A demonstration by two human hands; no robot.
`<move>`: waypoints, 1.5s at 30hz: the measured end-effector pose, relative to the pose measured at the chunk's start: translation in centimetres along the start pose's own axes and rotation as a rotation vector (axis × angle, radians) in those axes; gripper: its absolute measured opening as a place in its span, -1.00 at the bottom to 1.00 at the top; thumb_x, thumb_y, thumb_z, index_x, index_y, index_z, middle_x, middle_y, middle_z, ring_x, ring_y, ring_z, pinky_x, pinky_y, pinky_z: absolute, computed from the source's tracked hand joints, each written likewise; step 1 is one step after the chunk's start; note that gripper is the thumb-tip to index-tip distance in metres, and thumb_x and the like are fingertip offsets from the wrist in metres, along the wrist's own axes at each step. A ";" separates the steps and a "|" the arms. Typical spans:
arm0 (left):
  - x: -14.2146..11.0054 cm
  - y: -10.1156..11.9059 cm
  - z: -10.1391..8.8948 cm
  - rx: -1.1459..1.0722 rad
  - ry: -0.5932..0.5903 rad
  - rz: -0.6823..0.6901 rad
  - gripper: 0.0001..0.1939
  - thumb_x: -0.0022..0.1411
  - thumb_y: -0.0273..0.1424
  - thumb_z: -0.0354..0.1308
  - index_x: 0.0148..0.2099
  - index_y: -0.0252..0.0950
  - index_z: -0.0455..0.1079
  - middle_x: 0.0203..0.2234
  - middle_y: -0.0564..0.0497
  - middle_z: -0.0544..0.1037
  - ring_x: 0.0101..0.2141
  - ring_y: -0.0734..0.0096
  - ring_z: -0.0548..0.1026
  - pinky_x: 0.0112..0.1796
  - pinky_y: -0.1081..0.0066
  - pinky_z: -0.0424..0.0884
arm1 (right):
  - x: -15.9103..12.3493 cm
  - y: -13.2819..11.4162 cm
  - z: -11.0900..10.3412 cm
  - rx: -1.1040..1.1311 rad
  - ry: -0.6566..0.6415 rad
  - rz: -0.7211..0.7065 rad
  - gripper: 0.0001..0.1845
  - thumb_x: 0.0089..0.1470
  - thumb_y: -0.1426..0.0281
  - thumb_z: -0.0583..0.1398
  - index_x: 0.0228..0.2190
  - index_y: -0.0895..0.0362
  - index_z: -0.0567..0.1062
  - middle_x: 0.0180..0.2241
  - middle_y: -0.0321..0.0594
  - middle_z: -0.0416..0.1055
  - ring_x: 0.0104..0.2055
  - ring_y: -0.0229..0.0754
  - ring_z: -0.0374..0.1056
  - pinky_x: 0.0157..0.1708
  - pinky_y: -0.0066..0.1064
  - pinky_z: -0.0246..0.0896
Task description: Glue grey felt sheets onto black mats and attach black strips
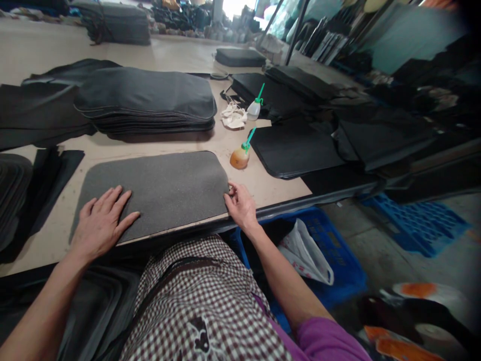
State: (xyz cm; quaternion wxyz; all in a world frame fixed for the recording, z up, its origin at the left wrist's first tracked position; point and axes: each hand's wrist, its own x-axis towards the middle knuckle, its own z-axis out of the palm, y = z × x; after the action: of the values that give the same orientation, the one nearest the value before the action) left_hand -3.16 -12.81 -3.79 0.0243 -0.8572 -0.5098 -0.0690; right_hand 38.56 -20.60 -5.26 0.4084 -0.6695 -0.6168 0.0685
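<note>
A dark grey felt-like mat [158,188] with rounded corners lies flat at the near edge of the work table [263,183]. My left hand [101,220] rests flat on the mat's near left part, fingers spread. At the mat's near right corner my right hand [240,205] pinches the edge between thumb and fingers. An orange glue bottle [239,157] with a green nozzle stands just beyond that hand.
A tall stack of similar black mats [150,103] sits behind. A clear bottle with green nozzle [254,108] and white rags [233,118] lie further back. Black pieces [296,150] cover the right side. Blue crates [330,250] stand on the floor.
</note>
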 end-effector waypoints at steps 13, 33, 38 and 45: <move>0.0 0.1 -0.1 -0.007 -0.001 -0.007 -0.24 0.46 0.05 -0.22 0.54 -0.22 0.01 0.51 -0.15 0.03 0.46 -0.04 0.03 0.37 -0.11 -0.02 | -0.1 0.3 0.2 0.005 -0.006 -0.017 -0.59 0.26 0.39 0.18 0.13 0.08 0.42 -0.20 -0.18 0.43 -0.21 -0.11 0.41 -0.17 -0.25 0.38; 0.0 0.1 -0.1 -0.006 0.003 -0.005 -0.22 0.46 0.08 -0.26 0.53 -0.24 0.04 0.50 -0.18 0.05 0.46 -0.05 0.05 0.37 -0.09 -0.01 | -0.1 0.1 0.1 -0.011 -0.012 -0.028 -0.61 0.27 0.39 0.17 0.12 0.08 0.43 -0.21 -0.17 0.45 -0.22 -0.11 0.41 -0.20 -0.27 0.37; 0.0 0.0 0.0 -0.005 0.002 -0.005 -0.22 0.45 0.08 -0.23 0.53 -0.21 0.03 0.50 -0.15 0.05 0.46 -0.05 0.05 0.37 -0.09 -0.01 | -0.1 0.2 0.1 -0.010 -0.005 -0.036 -0.62 0.27 0.40 0.18 0.11 0.10 0.44 -0.23 -0.18 0.44 -0.24 -0.12 0.41 -0.20 -0.28 0.37; 0.1 0.0 0.0 -0.001 0.009 -0.004 -0.22 0.45 0.09 -0.24 0.53 -0.21 0.04 0.50 -0.16 0.08 0.45 -0.04 0.06 0.36 -0.10 0.01 | -0.2 0.7 0.4 -0.018 -0.004 -0.045 -0.61 0.28 0.39 0.18 0.13 0.09 0.44 -0.23 -0.19 0.43 -0.23 -0.12 0.41 -0.21 -0.29 0.37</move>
State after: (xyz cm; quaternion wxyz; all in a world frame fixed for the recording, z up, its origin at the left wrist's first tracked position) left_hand -3.13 -12.75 -3.75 0.0262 -0.8558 -0.5114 -0.0731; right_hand 38.79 -20.52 -6.02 0.4025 -0.6589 -0.6331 0.0549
